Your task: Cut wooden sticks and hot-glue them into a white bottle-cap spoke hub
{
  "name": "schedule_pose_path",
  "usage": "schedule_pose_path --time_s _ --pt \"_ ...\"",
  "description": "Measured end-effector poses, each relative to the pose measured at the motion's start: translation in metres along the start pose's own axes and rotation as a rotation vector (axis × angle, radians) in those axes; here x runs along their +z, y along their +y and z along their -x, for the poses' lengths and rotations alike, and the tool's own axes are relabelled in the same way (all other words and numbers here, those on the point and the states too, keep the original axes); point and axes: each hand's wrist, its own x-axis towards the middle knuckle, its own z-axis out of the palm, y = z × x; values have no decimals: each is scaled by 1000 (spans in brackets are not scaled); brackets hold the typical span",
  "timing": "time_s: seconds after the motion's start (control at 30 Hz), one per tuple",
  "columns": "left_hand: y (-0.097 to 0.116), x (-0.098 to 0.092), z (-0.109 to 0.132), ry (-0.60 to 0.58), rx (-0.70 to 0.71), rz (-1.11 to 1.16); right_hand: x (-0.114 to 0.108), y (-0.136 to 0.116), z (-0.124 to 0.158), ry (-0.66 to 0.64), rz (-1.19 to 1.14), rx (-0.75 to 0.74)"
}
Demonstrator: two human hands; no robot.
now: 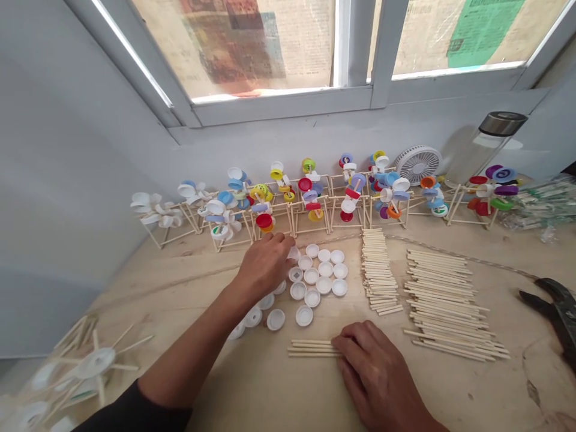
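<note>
My left hand reaches over the left side of a group of small white bottle caps laid out on the table. Its fingers are bent down, with the thumb and fingertips at a white cap at the upper edge of the group. The hand and forearm hide part of the caps. Nearer to me, my right hand lies low on the table, its fingers closed over the right ends of several thin wooden sticks. These sticks lie side by side, pointing left.
Short sticks and longer sticks lie in rows at the right, beside black-handled pliers. Stick frames with colourful cap wheels line the wall, near a small fan and a glass bottle. A spoked white wheel stands left.
</note>
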Motion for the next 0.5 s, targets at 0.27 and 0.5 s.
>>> schedule_pose_path --time_s 0.27,0.5 --pt "-16 12 5 -144 -121 -9 0 -2 0 -5 2 17" --pt "-23 11 5 -208 -196 4 -1 -3 0 -15 -6 32"
